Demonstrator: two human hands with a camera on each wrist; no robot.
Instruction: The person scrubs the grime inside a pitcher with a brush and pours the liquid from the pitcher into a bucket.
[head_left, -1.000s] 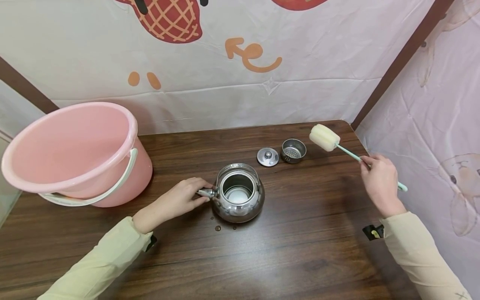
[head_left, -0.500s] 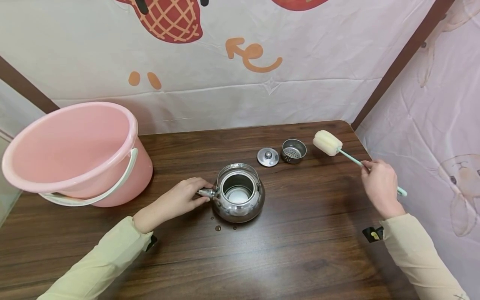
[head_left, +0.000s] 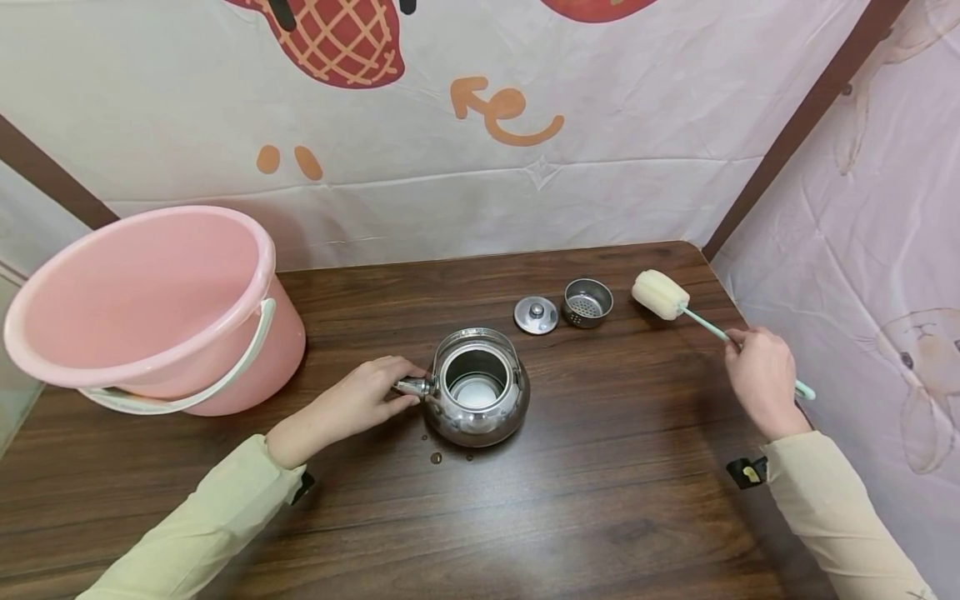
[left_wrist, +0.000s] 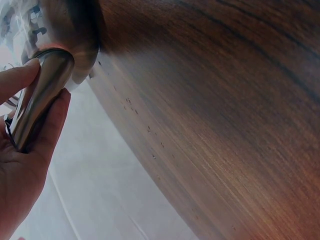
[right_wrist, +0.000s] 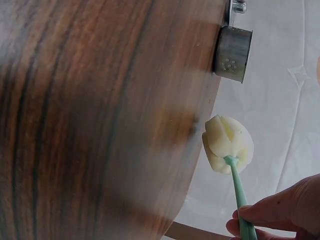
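A shiny metal teapot (head_left: pixel 477 421) stands uncovered mid-table, its round mouth facing up. My left hand (head_left: pixel 360 400) pinches the teapot's spout (left_wrist: pixel 45 95) between thumb and fingers. On the right, my right hand (head_left: pixel 761 375) grips the mint-green handle (right_wrist: pixel 240 192) of a sponge brush. Its pale yellow sponge head (head_left: pixel 660 294) points away to the upper left, and in the right wrist view it shows raised off the tabletop. Behind the teapot lie its knobbed lid (head_left: pixel 536 315) and a perforated metal strainer (head_left: pixel 588 302), side by side.
A large pink bucket (head_left: pixel 288 333) with a pale handle stands at the left. Several water drops (head_left: pixel 437 457) lie on the wooden table (head_left: pixel 600 517) in front of the teapot. A printed cloth (head_left: pixel 420 208) hangs behind the table's back edge, with another at the right.
The sponge brush's head has lowered and shifted slightly right, toward the tabletop, in my right hand. My left hand and the teapot stay in place.
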